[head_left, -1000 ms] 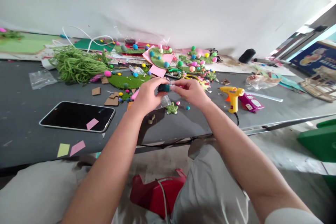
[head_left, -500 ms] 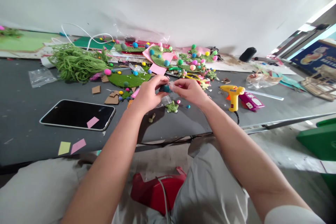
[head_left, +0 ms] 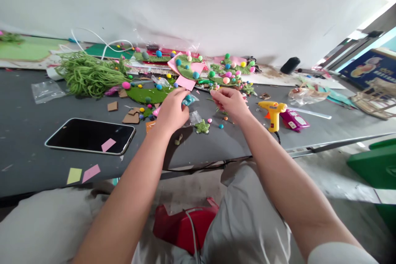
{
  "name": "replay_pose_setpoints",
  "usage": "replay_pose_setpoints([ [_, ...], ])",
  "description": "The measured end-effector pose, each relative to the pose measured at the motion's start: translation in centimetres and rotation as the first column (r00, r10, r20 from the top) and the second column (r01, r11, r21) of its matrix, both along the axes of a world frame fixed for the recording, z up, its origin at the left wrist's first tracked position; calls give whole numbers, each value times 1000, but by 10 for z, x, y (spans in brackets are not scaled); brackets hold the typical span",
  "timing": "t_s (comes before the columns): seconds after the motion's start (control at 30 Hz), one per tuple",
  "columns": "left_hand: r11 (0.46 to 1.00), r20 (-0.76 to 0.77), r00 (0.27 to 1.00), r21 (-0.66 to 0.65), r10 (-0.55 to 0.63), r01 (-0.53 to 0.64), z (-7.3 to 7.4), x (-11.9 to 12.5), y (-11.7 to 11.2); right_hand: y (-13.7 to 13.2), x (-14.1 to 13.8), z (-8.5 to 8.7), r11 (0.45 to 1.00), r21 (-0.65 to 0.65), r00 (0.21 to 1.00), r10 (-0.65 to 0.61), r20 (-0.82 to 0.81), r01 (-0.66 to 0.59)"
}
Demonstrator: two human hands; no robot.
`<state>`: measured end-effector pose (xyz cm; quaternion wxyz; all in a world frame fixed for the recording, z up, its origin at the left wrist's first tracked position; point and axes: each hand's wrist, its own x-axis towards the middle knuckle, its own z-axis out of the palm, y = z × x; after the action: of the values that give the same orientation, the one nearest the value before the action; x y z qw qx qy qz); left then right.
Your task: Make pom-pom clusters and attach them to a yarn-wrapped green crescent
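Observation:
A small clear plastic bag with blue contents (head_left: pixel 189 99) is gripped between the thumb and fingers of my left hand (head_left: pixel 172 112). My right hand (head_left: pixel 232 102) is apart from it, to the right, its thumb and fingertips pinched together. Whatever may be in that pinch is too small to make out. On the table between my forearms lies a green yarn star (head_left: pixel 202 126), with a blue pom-pom (head_left: pixel 220 126) to its right. Another clear bag (head_left: pixel 194 118) lies just behind the star. Beyond my left hand is a green felt piece (head_left: pixel 142 94).
A yellow glue gun (head_left: pixel 273 112) stands on the right beside a purple packet (head_left: pixel 295 120). On the left lie a phone (head_left: pixel 83 134) and a heap of green yarn (head_left: pixel 91 74). Green shapes with colored pom-poms (head_left: pixel 188 66) line the back.
My hands have separated. The right hand has moved away to the right from the bag, while the left hand keeps hold of it, and the blue contents now show more clearly.

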<state>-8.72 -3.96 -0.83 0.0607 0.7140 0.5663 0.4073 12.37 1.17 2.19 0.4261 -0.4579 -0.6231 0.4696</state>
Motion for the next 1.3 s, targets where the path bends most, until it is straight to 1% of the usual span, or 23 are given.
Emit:
replay_pose_setpoints([
  [0.07, 995, 33, 999, 96, 3, -6, 2, 0, 0, -5, -4, 3, 991, -126, 998, 38, -49, -44],
  [0.13, 984, 61, 998, 175, -26, 15, 4, 1, 0, -9, -7, 4, 963, -258, 993, 47, -112, -75],
  [0.2, 977, 74, 994, 203, -81, 64, 6, 4, -1, -11, -10, 4, 933, -342, 982, 53, -183, -114],
  [0.3, 971, 95, 980, 179, -176, 157, 5, 10, -2, -12, -12, 2, 906, -370, 945, 86, -315, -205],
  [0.37, 964, 125, 967, 175, -222, 199, 4, 12, -3, -12, -13, 1, 892, -376, 925, 107, -364, -251],
  [0.53, 961, 190, 948, 159, -256, 227, 3, 14, -1, -19, -17, 3, 860, -395, 896, 144, -421, -324],
  [0.7, 957, 235, 929, 125, -284, 261, 5, 13, -1, -29, -21, 8, 843, -353, 855, 214, -473, -406],
  [0.8, 957, 271, 922, 166, -276, 238, 7, 13, -2, -29, -20, 9, 842, -342, 847, 224, -481, -417],
  [0.87, 956, 301, 915, 205, -268, 212, 7, 13, -2, -27, -17, 9, 856, -318, 870, 258, -421, -408],
  [0.93, 956, 336, 905, 225, -259, 190, 7, 13, -2, -24, -14, 8, 885, -266, 903, 296, -311, -382],
  [1.0, 957, 359, 898, 228, -253, 178, 6, 12, -1, -23, -11, 7, 909, -207, 923, 319, -215, -362],
  [1.1, 963, 358, 902, 205, -243, 177, 5, 11, -1, -21, -11, 5, 924, -164, 934, 323, -151, -346],
  [1.17, 970, 346, 911, 170, -226, 176, 5, 11, -1, -19, -13, 2, 945, -114, 951, 298, -78, -306],
  [1.2, 974, 345, 914, 148, -216, 174, 5, 11, -1, -18, -14, 0, 962, -59, 963, 267, -17, -268],
  [1.27, 981, 367, 910, 88, -194, 174, 5, 12, -2, -16, -16, -3, 979, 112, 981, 156, 116, -169],
  [1.3, 982, 395, 900, 48, -184, 180, 5, 12, -2, -16, -16, -4, 971, 205, 983, 88, 162, -121],
])
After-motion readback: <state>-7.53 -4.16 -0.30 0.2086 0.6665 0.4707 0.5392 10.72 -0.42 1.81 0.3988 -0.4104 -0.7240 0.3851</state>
